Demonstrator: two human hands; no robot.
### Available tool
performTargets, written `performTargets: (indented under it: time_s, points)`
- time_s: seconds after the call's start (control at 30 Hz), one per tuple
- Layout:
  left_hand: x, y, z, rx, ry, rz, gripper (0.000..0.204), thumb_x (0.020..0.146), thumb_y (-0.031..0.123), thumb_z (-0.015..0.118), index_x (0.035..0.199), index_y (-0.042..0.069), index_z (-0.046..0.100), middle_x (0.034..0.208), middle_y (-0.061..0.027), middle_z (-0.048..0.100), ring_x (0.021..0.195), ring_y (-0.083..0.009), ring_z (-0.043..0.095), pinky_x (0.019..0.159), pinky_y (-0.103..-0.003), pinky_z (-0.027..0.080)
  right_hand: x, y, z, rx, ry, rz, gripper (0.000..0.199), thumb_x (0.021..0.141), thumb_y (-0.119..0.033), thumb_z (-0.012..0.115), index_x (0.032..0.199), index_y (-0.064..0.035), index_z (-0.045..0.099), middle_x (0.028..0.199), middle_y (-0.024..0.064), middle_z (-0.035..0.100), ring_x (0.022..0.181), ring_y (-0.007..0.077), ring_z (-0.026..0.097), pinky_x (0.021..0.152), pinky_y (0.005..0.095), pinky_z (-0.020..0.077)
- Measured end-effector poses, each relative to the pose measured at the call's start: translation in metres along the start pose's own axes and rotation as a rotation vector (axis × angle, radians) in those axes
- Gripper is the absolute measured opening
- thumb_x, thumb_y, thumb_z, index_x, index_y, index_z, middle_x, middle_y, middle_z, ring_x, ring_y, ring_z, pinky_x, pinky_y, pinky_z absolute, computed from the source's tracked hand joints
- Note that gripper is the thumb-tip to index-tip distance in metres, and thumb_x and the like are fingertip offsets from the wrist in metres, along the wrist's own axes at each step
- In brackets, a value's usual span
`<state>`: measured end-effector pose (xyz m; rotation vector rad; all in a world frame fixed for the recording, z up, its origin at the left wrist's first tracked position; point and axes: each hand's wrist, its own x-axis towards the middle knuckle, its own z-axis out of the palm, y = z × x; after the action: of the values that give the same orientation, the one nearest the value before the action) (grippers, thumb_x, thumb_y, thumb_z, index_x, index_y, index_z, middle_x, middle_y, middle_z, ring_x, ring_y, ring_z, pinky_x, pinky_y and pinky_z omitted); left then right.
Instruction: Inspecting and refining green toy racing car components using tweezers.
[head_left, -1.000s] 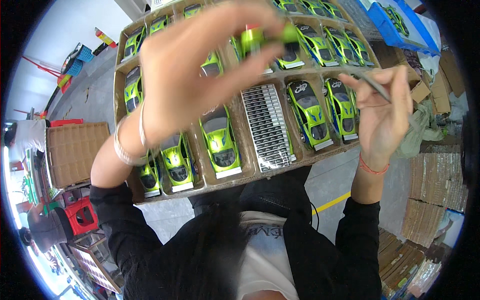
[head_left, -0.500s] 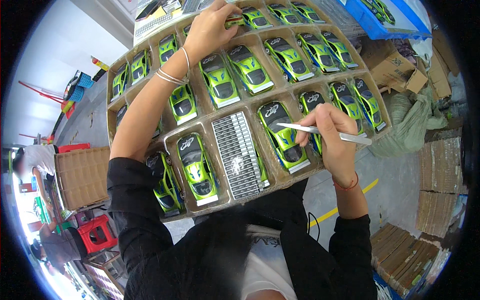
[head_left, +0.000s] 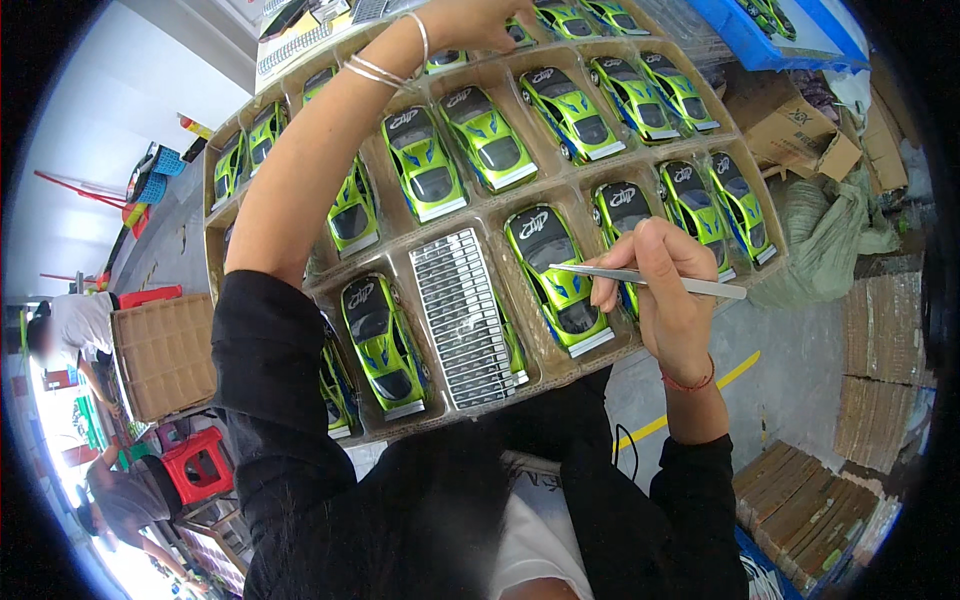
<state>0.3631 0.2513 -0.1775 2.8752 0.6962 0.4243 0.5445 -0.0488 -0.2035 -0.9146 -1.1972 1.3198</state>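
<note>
My right hand (head_left: 668, 300) pinches silver tweezers (head_left: 650, 281) lying crosswise, tips pointing left over a green toy car (head_left: 556, 277) just beside my fingers, while my left hand (head_left: 478, 20) reaches far ahead, its grip unclear.

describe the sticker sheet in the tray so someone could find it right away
Start at the brown cardboard tray of green toy cars. In its near row, beside the right hand with tweezers, lies the sticker sheet: flat, silver-grey, striped, unlike anything beside it.
</note>
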Motion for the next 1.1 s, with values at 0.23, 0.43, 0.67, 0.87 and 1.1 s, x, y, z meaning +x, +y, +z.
performTargets:
  time_s: [0.23, 0.43, 0.67, 0.87, 1.1]
  points:
    - [-0.011, 0.016, 0.035, 0.451, 0.657, 0.001, 0.024, 0.080, 0.009, 0.061, 0.102, 0.005, 0.071, 0.101, -0.0216, 0.068, 0.093, -0.0395, 0.065, 0.078, -0.045, 0.053, -0.006, 0.016, 0.011, 0.001, 0.045, -0.023, 0.038, 0.104, -0.023, 0.047, 0.087, 0.0063, 0.063, 0.072, 0.0108, 0.065, 0.061, 0.0140, 0.059, 0.060, 0.0265, 0.0478]
    - [-0.061, 0.017, 0.005, 0.123, 0.766, -0.131, 0.026, 0.084, 0.012, 0.067, 0.108, 0.001, 0.068, 0.087, -0.0215, 0.070, 0.078, -0.0364, 0.069, 0.069, -0.042, 0.054, -0.015, 0.020, 0.034, -0.087, -0.119, 0.007, 0.038, 0.104, -0.023, 0.049, 0.085, 0.0057, 0.065, 0.071, 0.0101, 0.066, 0.062, 0.0129, 0.061, 0.061, 0.0252, 0.0488]
    - [-0.209, 0.190, -0.056, -0.096, 0.640, -0.138, 0.031, 0.086, 0.006, 0.070, 0.116, -0.002, 0.066, 0.103, -0.0220, 0.071, 0.090, -0.0268, 0.072, 0.078, -0.035, 0.063, -0.029, 0.018, 0.064, -0.201, -0.117, 0.162, 0.035, 0.098, -0.026, 0.060, 0.078, 0.0015, 0.067, 0.068, 0.0064, 0.066, 0.060, 0.0086, 0.061, 0.055, 0.0226, 0.0475]
    - [-0.282, 0.237, -0.042, -0.397, 0.492, -0.278, 0.036, 0.084, -0.009, 0.069, 0.119, -0.010, 0.061, 0.116, -0.0182, 0.067, 0.106, -0.0205, 0.065, 0.094, -0.032, 0.051, -0.031, 0.036, 0.084, -0.276, -0.107, 0.159, 0.040, 0.099, -0.031, 0.057, 0.079, 0.0028, 0.068, 0.068, 0.0096, 0.068, 0.057, 0.0101, 0.063, 0.053, 0.0221, 0.0490]
    - [-0.291, 0.247, -0.031, -0.336, 0.529, -0.420, 0.034, 0.083, -0.009, 0.071, 0.117, -0.008, 0.064, 0.113, -0.0140, 0.069, 0.101, -0.0172, 0.066, 0.092, -0.030, 0.052, -0.039, 0.048, 0.098, -0.312, -0.102, 0.118, 0.040, 0.101, -0.029, 0.054, 0.082, 0.0029, 0.066, 0.069, 0.0098, 0.068, 0.057, 0.0109, 0.063, 0.053, 0.0222, 0.0490]
